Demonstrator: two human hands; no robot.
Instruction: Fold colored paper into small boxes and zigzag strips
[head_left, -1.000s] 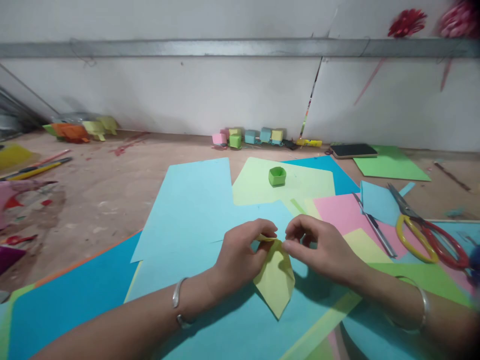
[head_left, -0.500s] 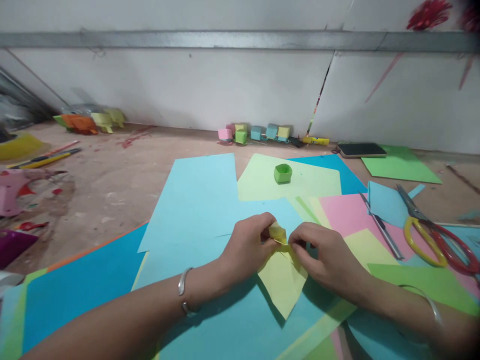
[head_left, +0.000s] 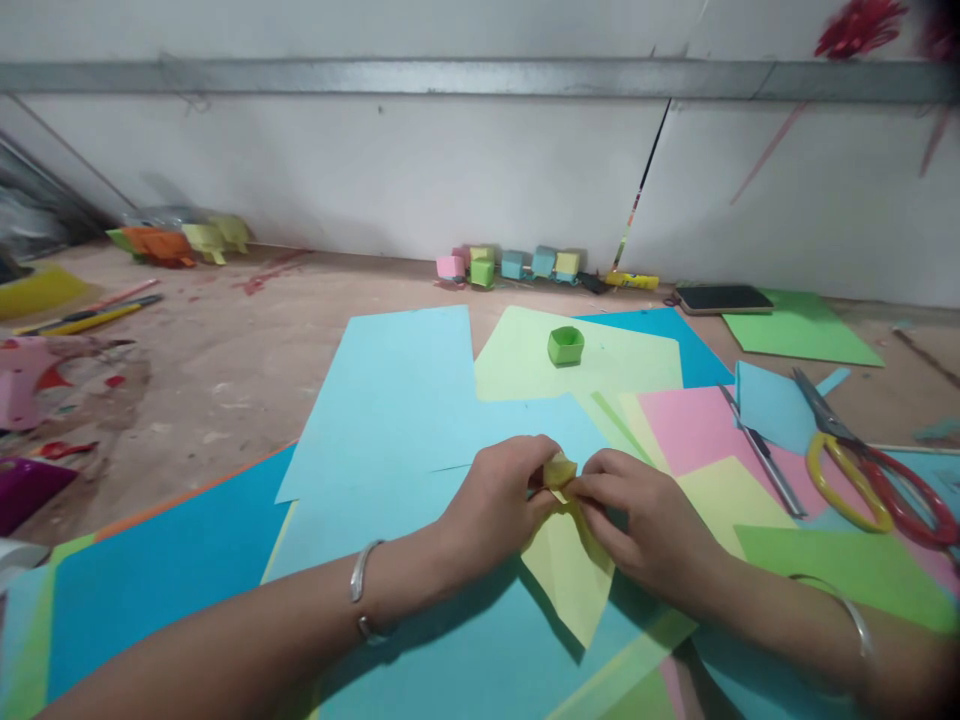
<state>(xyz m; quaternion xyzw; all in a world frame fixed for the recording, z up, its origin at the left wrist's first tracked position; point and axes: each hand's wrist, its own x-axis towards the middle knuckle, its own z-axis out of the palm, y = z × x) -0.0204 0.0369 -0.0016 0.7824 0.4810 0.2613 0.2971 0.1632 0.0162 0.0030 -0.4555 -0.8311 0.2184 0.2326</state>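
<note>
A piece of pale yellow paper, folded at its upper end, is pinched between both hands. My left hand grips the folded part from the left, its thumb and forefinger closed on it. Close beside it, my right hand pinches the same fold from the right. The paper's pointed flap hangs down towards me above the light blue sheets. Part of the fold is hidden behind the fingers. Beyond the hands, a small green paper box sits on a pale green sheet.
Scissors and a pen-like tool lie on coloured paper at the right. A phone rests at the back. Several small paper cubes line the wall. A pink glue gun lies far left.
Both hands have moved slightly down and closer together at the fold. The paper's top has curled over more, and its lower tip has shifted a little right and towards me.
</note>
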